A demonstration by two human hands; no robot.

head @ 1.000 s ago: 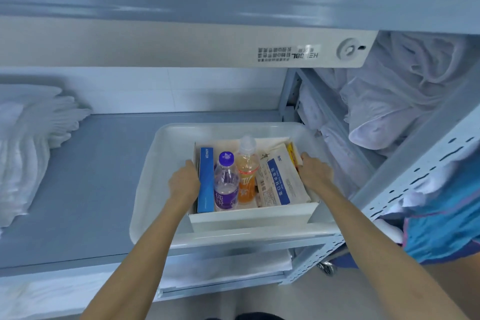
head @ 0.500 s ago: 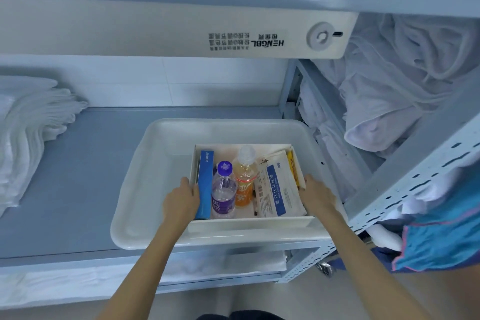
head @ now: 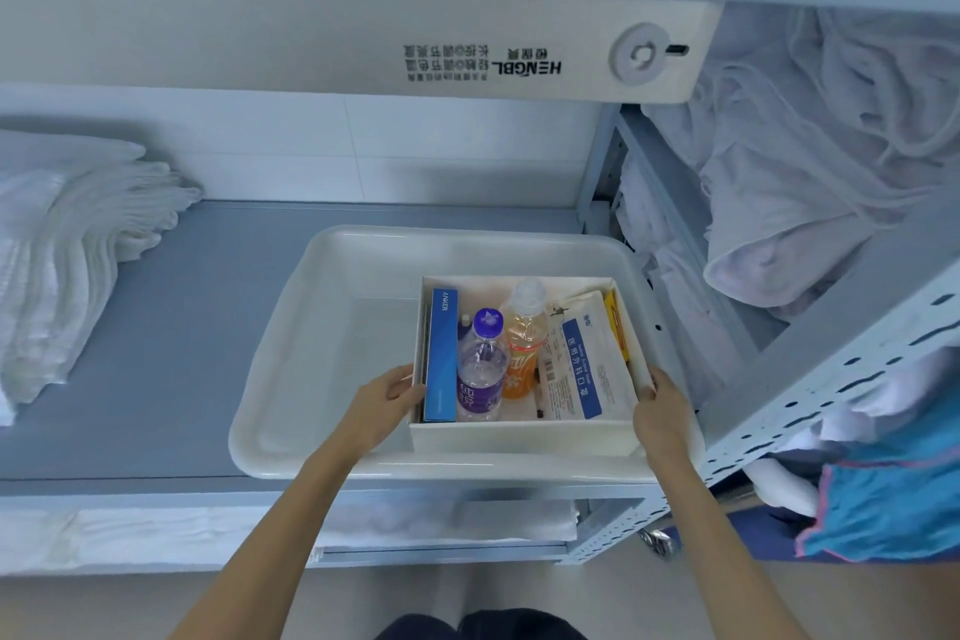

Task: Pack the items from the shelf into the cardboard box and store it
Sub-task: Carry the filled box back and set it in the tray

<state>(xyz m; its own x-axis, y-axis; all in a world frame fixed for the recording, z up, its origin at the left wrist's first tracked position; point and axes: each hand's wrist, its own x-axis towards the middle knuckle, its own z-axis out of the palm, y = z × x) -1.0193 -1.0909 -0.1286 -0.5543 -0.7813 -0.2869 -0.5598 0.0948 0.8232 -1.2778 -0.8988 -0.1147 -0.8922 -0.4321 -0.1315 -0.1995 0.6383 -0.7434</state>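
Hands clasp the cardboard box (head: 524, 434) from both sides: the left hand (head: 382, 405) is wrapped on the near end of its left wall, thumb hooked over the rim, and the right hand (head: 658, 408) is pressed flat to the near end of its right wall, fingers curled on the edge. Neither hand is free. The box sits inside a white tray (head: 322, 327) on the grey shelf (head: 156, 327), pushed to the tray's right half and near its front lip, so the tray's left half is bare.

Inside the box stand a blue carton (head: 441, 353) along the left wall, a purple-capped water bottle (head: 482, 369) next to it, an orange drink bottle (head: 523, 343) in the middle, and a flat mask packet (head: 584, 364) leaning right, with a yellow packet (head: 617, 327) behind it. So the packing looks finished, and storing is what remains.

What the next move turns on is this: the box's long axis runs near to far, away from the person, and both hands hold only its near end. The box lies straight ahead, centred between the arms, with neither hand clearly nearer. A push along that axis would slide it deeper; uneven pressure would likely skew it against the tray's right wall.

White towels (head: 78, 265) are stacked far left on the shelf.
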